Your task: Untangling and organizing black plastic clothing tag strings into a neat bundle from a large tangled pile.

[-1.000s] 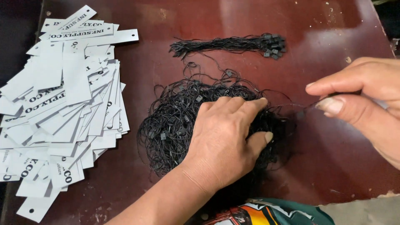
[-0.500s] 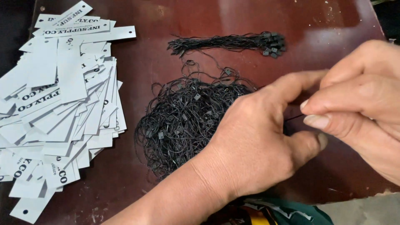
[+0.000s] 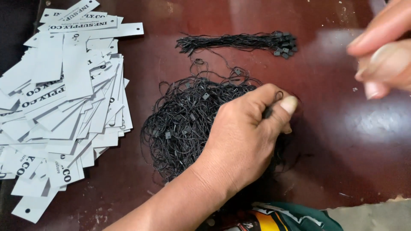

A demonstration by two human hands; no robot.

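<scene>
While the left hand (image 3: 244, 137) rests knuckles-up on the right edge of the tangled heap of black string loops (image 3: 192, 124), its thumb and forefinger are pinched together on a single loop, the thin cord showing as a small ring just above the thumbnail. The other fingers are curled under; what else they trap cannot be told. The right hand (image 3: 381, 55) hangs above the desk (image 3: 342, 141) at the upper right, blurred, fingertips drawn close together; whether it holds a cord cannot be told.

Assessment of handling: the loops are very light, limp and thin, each carrying a small black plastic lock. They snag on one another readily, so a pull on one is likely to drag neighbours. The sounder hold is judged to be at the stiff lock or close beside it, with fingertip pinch only.

Beyond the heap, a straightened bundle of the same loops (image 3: 239, 42) lies apart, locks gathered at its right end. Well to the left, a fanned pile of white card tags (image 3: 64, 111) with punched holes covers the dark red desk.
</scene>
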